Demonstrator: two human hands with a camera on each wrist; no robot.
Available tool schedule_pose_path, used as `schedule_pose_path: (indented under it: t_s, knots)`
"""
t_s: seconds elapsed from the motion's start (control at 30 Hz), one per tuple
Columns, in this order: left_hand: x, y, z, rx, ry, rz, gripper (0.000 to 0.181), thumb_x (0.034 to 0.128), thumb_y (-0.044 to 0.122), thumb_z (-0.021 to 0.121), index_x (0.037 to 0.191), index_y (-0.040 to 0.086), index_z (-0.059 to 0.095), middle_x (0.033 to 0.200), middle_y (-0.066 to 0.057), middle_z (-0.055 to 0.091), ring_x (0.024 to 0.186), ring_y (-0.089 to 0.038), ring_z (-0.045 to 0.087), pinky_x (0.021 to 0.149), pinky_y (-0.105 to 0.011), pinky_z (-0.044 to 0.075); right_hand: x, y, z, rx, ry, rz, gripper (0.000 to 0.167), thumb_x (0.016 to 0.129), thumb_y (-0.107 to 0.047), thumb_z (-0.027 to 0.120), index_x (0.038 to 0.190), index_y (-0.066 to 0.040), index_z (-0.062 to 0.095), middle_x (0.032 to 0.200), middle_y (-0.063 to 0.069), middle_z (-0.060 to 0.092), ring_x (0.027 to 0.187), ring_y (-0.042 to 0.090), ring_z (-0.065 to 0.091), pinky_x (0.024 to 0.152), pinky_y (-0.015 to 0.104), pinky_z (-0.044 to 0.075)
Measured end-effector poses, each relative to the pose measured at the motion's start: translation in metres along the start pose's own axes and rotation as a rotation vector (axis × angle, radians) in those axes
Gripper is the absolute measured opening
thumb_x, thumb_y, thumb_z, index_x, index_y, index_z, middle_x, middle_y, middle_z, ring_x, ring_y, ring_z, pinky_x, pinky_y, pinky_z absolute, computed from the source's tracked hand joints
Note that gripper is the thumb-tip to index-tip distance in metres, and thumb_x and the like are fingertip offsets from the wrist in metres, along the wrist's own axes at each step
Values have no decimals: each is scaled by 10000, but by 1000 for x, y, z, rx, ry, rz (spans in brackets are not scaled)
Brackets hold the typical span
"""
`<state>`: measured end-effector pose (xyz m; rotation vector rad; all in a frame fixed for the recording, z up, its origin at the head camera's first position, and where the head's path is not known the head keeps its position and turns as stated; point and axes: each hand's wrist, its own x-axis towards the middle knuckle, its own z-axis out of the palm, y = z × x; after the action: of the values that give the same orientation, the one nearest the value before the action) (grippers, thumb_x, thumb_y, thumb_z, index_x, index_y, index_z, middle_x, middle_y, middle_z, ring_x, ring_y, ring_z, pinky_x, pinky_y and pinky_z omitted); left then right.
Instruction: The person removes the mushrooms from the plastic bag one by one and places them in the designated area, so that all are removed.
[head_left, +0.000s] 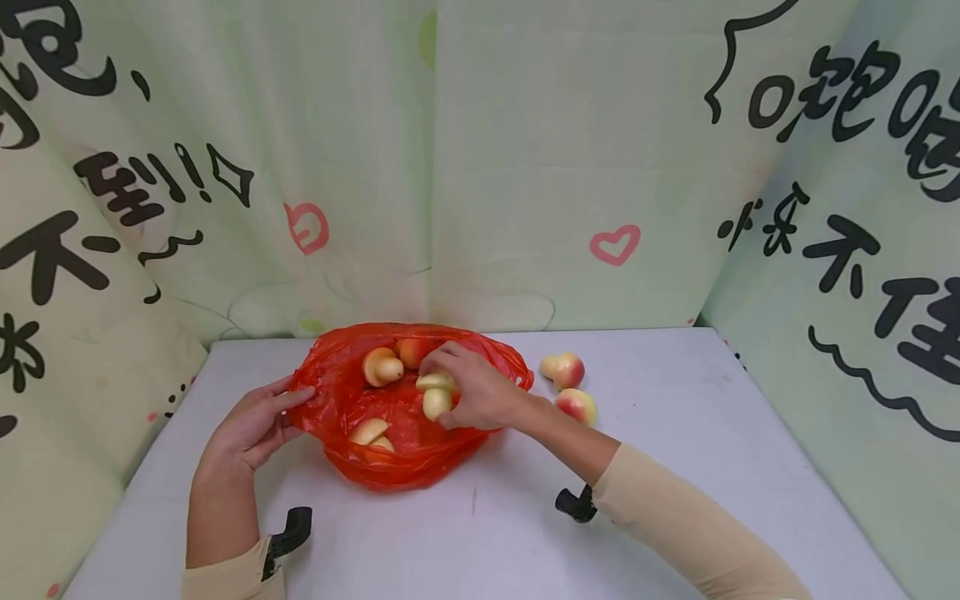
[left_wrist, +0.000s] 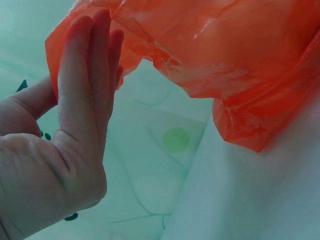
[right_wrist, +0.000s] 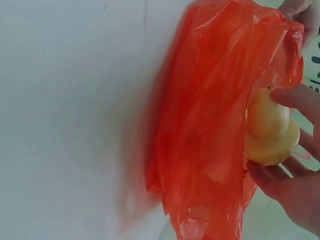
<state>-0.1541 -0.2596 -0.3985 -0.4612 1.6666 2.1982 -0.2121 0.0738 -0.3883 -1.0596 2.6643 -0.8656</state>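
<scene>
A red plastic bag [head_left: 420, 458] lies on the table with its mouth spread wide. My left hand [head_left: 251, 425] pinches the bag's left rim between thumb and fingers; the left wrist view shows the thin film [left_wrist: 200, 55] caught there. Over the bag's mouth, my right hand [head_left: 476, 387] grips a yellow mushroom-shaped piece [head_left: 437, 400], thumb on one end and fingers on the other. In the right wrist view this mushroom-shaped piece [right_wrist: 270, 130] has two rounded lobes. Inside the bag are a similar red-tinged piece [head_left: 381, 367], an orange-red one [head_left: 412, 352] and pale ones [head_left: 371, 432] nearer me.
Right of the bag, beyond my right forearm, lie two more red-and-yellow pieces [head_left: 564, 369] [head_left: 577, 406], the nearer partly behind that forearm. The white table [head_left: 465, 542] ends at a pale green curtain [head_left: 525, 208] along the back and sides.
</scene>
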Motion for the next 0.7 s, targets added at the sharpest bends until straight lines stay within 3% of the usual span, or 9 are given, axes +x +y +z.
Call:
schedule_pose_path:
  t_s: [0.2, 0.5, 0.7]
  knots:
    - [0, -2, 0, 8, 6, 1, 847, 976, 292, 748, 1657, 155, 263, 1096, 123, 721, 1001, -103, 749, 926, -303, 613, -7, 2, -6, 36, 8, 12, 568, 777, -164, 885, 1270, -243, 613, 1306, -48, 566, 1240, 168, 517, 914, 339, 591]
    - [-1, -1, 0, 17, 1, -3, 815, 984, 284, 737, 1647, 161, 279, 1096, 128, 720, 1004, -102, 741, 946, -307, 607, -17, 8, -20, 23, 62, -34, 554, 772, -177, 871, 1266, -246, 632, 1286, -73, 579, 1148, 130, 567, 905, 338, 560]
    - [0, -1, 0, 17, 3, -4, 828, 975, 291, 749, 1647, 165, 283, 1114, 128, 712, 1017, -101, 733, 956, -309, 604, -24, 16, -29, 71, 74, -49, 546, 785, -143, 870, 1266, -228, 627, 1275, -77, 581, 1150, 131, 570, 919, 327, 577]
